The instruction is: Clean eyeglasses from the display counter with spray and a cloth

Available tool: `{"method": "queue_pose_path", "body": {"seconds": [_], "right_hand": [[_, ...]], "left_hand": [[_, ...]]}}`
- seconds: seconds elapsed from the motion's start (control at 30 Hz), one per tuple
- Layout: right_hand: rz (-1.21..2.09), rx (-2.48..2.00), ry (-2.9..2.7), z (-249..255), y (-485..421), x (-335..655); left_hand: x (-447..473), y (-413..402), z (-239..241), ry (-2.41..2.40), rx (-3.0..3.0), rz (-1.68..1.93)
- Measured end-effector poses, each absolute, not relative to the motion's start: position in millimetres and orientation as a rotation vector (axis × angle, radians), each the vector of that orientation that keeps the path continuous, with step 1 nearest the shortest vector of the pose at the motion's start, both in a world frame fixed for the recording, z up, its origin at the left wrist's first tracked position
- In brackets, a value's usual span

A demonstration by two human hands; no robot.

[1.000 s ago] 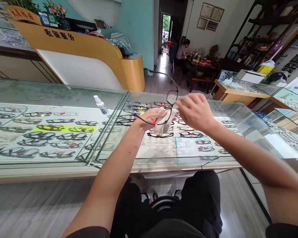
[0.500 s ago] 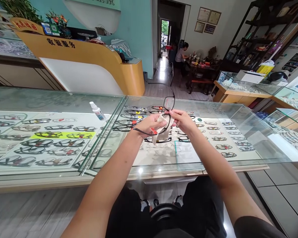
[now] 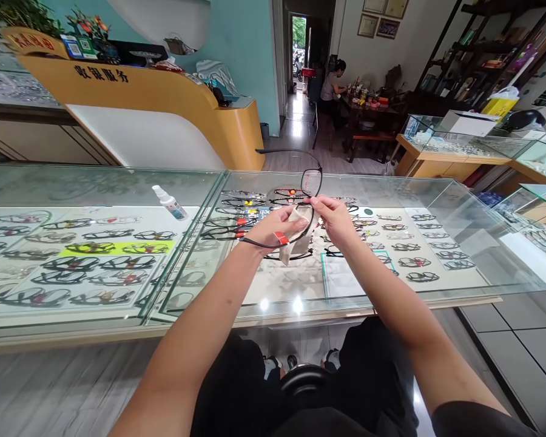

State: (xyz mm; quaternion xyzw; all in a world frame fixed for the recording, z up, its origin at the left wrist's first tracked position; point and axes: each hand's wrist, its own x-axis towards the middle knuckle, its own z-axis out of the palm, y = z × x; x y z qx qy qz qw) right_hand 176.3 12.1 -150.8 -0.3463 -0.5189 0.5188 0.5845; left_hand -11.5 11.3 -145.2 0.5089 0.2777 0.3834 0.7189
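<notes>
Above the glass counter I hold a pair of black-framed eyeglasses (image 3: 312,181) in both hands. My left hand (image 3: 269,229) is closed on a pale beige cloth (image 3: 295,247), its thumb pressing the cloth over the near lens. My right hand (image 3: 337,222) pinches the frame around its bridge. The far lens stands up bare, with reddish print on it, and one temple arm reaches out to the left. The other temple arm, bearing a red tag (image 3: 281,237), runs under my left wrist. Most of the near lens is hidden by cloth and fingers.
A white spray bottle (image 3: 170,203) stands on the glass showcase (image 3: 255,297) to the left. Rows of eyeglasses (image 3: 113,263) lie inside the case. Beyond are a yellow cashier counter (image 3: 236,130), another showcase (image 3: 464,152) and a seated person (image 3: 331,91) at a table.
The view has tilted down slightly. The far temple arm of the eyeglasses now shows longer, reaching farther left. Both hands keep nearly the same grip on the cloth and frame.
</notes>
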Motion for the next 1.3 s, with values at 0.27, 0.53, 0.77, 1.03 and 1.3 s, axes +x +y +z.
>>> {"method": "queue_pose_path", "body": {"seconds": [0.27, 0.53, 0.77, 1.03, 1.3], "right_hand": [[1.174, -0.891, -1.226, -152, 8, 175], [1.234, -0.836, -1.228, -158, 9, 168], [1.251, -0.797, -1.287, -146, 5, 170], [1.107, -0.832, -1.299, -138, 5, 176], [1.298, -0.855, -1.205, -150, 5, 166]], "left_hand": [[-6, 7, -149, 0.591, 1.169, 0.844], [3, 10, -165, 0.731, 1.096, 1.031], [8, 3, -154, 0.708, 1.066, 1.077], [4, 1, -148, 0.64, 1.143, 1.097], [6, 5, -148, 0.697, 1.117, 1.108]]}}
